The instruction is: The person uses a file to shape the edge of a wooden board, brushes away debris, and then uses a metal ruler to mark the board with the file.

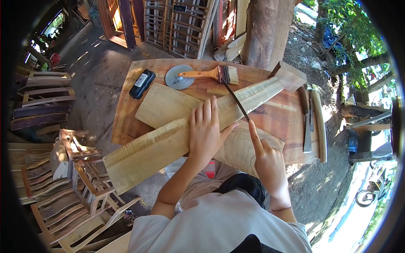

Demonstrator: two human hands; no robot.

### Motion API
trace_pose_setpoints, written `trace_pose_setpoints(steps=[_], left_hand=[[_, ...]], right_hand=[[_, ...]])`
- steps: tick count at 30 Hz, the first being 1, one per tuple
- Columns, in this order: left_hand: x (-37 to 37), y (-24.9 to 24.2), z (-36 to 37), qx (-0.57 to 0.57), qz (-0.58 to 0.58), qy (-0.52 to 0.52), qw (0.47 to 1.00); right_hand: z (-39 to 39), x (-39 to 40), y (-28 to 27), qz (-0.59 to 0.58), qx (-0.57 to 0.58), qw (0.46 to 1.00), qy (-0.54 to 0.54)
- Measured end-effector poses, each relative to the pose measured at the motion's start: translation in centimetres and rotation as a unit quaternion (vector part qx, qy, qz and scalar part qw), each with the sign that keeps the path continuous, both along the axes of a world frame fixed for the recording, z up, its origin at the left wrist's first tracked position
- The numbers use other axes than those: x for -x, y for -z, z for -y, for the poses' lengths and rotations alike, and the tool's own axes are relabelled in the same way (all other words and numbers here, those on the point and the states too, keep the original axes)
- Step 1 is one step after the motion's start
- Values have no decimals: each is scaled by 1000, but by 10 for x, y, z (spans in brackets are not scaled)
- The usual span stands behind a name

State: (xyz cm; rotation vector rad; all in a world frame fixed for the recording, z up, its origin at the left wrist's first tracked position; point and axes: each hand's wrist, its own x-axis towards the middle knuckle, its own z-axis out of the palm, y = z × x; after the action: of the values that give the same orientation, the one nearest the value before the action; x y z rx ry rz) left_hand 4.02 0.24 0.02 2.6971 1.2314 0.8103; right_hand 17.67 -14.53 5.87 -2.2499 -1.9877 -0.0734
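A long pale wooden plank [147, 156] slants across the worktable, its far end against a brown wooden block [289, 76]. My left hand [204, 130] lies flat on the plank's middle, fingers stretched and thumb apart. My right hand [269, 162] is closed at the near end of a long, thin, dark file [236, 100], with the index finger pointing along it. The file crosses over the plank; its handle is hidden in my palm. Beneath the plank, a wider pale board [168, 103] rests on the tabletop.
On the wooden tabletop [126, 114] are a black case [142, 84], a grey disc [173, 78] and a brush [211, 74]. A chisel [307, 126] lies at the right edge. Wooden chair frames [93, 185] stand to the left, and a thick trunk [268, 31] rises behind.
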Motion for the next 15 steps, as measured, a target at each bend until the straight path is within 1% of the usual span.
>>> trace_pose_setpoints(steps=[3, 5, 6, 8, 9, 11, 15], left_hand=[[-2, 2, 1, -12, 1, -23, 1000], [-2, 1, 1, -12, 2, -23, 1000], [-2, 1, 0, -13, 3, -25, 1000], [-1, 2, 0, -7, 12, -12, 1000], [0, 0, 0, -4, 2, -10, 1000], [1, 1, -1, -7, 0, -8, 1000], [2, -1, 0, -3, -6, 10, 1000]], right_hand=[[-2, -5, -1, -27, 4, 1000, -4], [0, -10, -1, -68, -37, 997, -27], [5, -10, -5, -67, -38, 997, -29], [23, -7, -16, -94, 17, 995, 9], [28, -5, -20, -94, 18, 995, 5], [33, -3, -24, -97, 34, 994, 33], [7, -4, -1, -92, 1, 995, 24]])
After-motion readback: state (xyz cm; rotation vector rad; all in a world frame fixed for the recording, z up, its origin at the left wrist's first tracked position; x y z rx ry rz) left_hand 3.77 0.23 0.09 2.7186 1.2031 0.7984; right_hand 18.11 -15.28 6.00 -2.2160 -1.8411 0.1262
